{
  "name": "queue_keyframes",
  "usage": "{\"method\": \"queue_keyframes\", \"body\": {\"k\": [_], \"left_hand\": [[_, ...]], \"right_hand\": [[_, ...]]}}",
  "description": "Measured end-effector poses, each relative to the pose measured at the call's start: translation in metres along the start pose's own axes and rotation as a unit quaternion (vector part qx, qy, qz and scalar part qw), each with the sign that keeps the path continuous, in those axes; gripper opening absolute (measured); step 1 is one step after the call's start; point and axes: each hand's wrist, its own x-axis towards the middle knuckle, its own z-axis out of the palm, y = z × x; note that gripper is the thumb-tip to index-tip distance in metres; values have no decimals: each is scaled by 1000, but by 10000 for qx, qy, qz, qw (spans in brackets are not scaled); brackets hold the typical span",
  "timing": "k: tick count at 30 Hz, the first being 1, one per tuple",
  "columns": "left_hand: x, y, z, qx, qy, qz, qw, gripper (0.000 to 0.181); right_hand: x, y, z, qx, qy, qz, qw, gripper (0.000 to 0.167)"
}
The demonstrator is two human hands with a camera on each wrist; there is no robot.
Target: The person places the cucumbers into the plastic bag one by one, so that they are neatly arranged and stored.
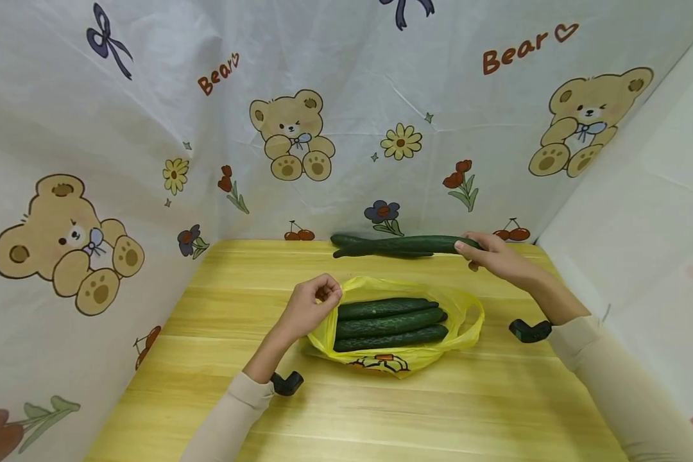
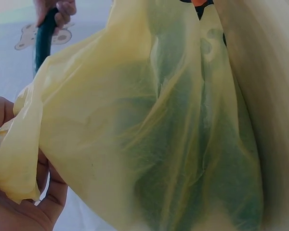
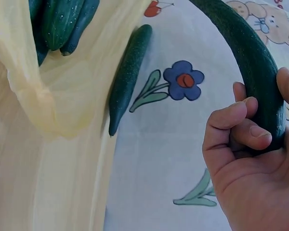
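A yellow plastic bag [image 1: 464, 298] lies on its side on the table with its mouth spread, several dark green cucumbers [image 1: 389, 324] side by side within it. My left hand [image 1: 312, 305] pinches the bag's left rim; the left wrist view shows the thin plastic [image 2: 21, 144] between thumb and fingers. Behind the bag, my right hand [image 1: 491, 253] grips one end of a long cucumber [image 1: 421, 244], raised and pointing left. In the right wrist view, fingers and thumb wrap that cucumber [image 3: 260, 72]. Another cucumber [image 3: 130, 79] lies by the back wall, partly hidden in the head view.
Wood-patterned table [image 1: 208, 359] surface surrounds the bag. White sheeting [image 1: 352, 77] printed with bears and flowers rises at the back and left, with a pale wall [image 1: 647, 212] at the right. Each wrist wears a black device [image 1: 530, 330].
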Motion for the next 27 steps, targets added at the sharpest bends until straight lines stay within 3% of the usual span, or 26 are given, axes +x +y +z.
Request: {"method": "queue_keyframes", "body": {"k": [9,16,22,27], "left_hand": [[1,-1,0,2,-14,-16,10000,12],[2,-2,-2,99,-12,24,9999,15],[1,1,-2,71,86,19,9999,15],[1,2,-1,19,106,25,9999,12]], "right_hand": [[-32,1,-15,134,-103,-132,9998,35],[-56,15,-27,480,-177,-670,9964,30],[-77,26,-37,1456,-737,-779,9835,21],[-90,36,-45,2056,-1051,-1000,9678,32]]}}
